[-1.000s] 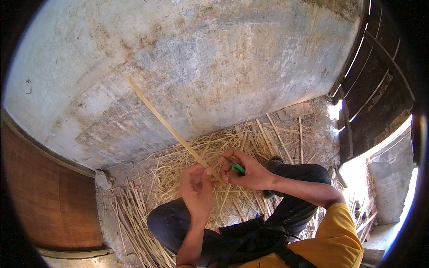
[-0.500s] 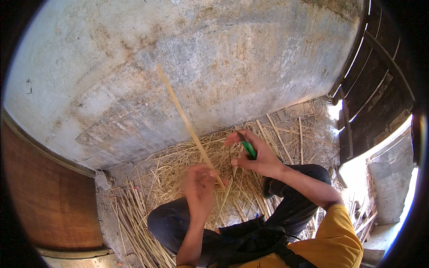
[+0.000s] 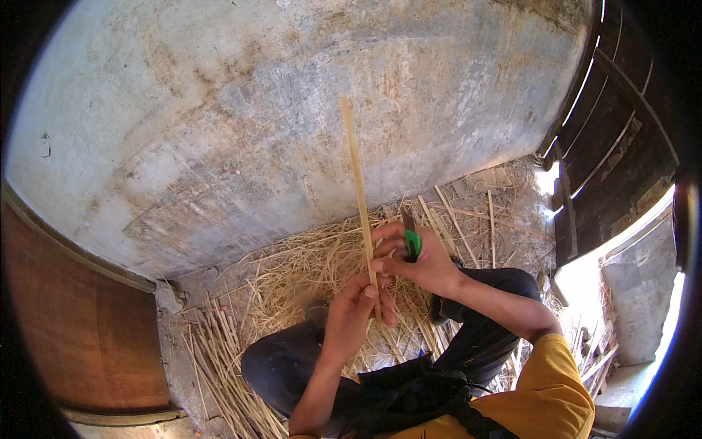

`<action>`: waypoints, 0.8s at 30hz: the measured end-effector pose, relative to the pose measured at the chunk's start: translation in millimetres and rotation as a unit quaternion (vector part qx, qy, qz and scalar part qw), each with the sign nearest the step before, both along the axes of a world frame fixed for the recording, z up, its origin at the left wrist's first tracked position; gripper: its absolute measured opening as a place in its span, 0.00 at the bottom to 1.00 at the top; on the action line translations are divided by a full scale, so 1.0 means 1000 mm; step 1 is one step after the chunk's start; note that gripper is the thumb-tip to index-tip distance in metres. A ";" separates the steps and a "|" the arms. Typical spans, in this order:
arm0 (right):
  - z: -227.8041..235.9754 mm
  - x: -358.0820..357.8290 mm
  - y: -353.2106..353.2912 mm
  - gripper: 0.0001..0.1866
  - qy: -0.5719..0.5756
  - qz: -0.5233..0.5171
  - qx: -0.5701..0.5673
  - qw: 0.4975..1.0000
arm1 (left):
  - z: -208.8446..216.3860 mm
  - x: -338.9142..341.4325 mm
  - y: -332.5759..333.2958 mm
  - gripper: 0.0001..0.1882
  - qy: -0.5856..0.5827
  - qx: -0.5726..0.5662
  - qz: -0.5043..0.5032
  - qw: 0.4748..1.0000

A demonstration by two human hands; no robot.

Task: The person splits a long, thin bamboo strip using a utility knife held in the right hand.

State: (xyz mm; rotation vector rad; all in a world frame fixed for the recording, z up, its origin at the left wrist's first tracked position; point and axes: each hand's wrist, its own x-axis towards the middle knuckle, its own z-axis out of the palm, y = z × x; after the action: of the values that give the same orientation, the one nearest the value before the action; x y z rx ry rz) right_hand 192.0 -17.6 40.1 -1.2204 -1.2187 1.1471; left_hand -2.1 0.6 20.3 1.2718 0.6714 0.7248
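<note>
A long, flat, pale-yellow strip (image 3: 356, 168), apparently split bamboo, stands nearly upright in front of me, its top leaning slightly left. Its lower end is pinched between the thumb and fingers of my left hand (image 3: 348, 313). Just above that grip, the thumb and fingertips of my right hand (image 3: 430, 268) touch the strip. A small knife (image 3: 412, 245) with a green handle and dark blade sits in my right palm, its blade pointing up and away from the strip. My fingers cover part of its handle.
Curly shavings (image 3: 292, 267) heap on the floor against the stained wall (image 3: 256, 146). A bundle of thin strips (image 3: 223, 358) lies at the left, near a brown wooden panel (image 3: 88, 336). Dark boards (image 3: 614, 146) stand at the right. My bent knees flank my hands.
The strip has swung right and become more upright. My left hand has shifted right with it, and my right hand's fingers have come onto the strip. The knife blade has turned more upright.
</note>
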 end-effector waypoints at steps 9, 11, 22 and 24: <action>-0.013 0.008 -0.002 0.24 -0.183 -0.077 0.225 0.954 | -0.007 -0.001 -0.002 0.14 -0.051 -0.097 0.045 0.993; -0.005 0.007 -0.004 0.22 -0.248 -0.050 0.234 0.939 | -0.005 -0.003 -0.002 0.13 -0.059 -0.083 0.049 0.994; -0.003 -0.001 -0.007 0.18 -0.413 -0.041 0.273 0.868 | -0.014 -0.001 -0.004 0.12 -0.055 -0.012 0.078 0.995; -0.004 -0.001 -0.007 0.18 -0.409 -0.041 0.288 0.865 | -0.014 -0.001 -0.006 0.12 -0.058 -0.002 0.075 0.995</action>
State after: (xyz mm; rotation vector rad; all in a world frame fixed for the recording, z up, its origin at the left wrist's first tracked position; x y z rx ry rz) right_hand 191.2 -24.3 36.2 -1.2841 -1.9304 0.0964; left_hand -3.2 -5.1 6.6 1.1744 0.6790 0.9134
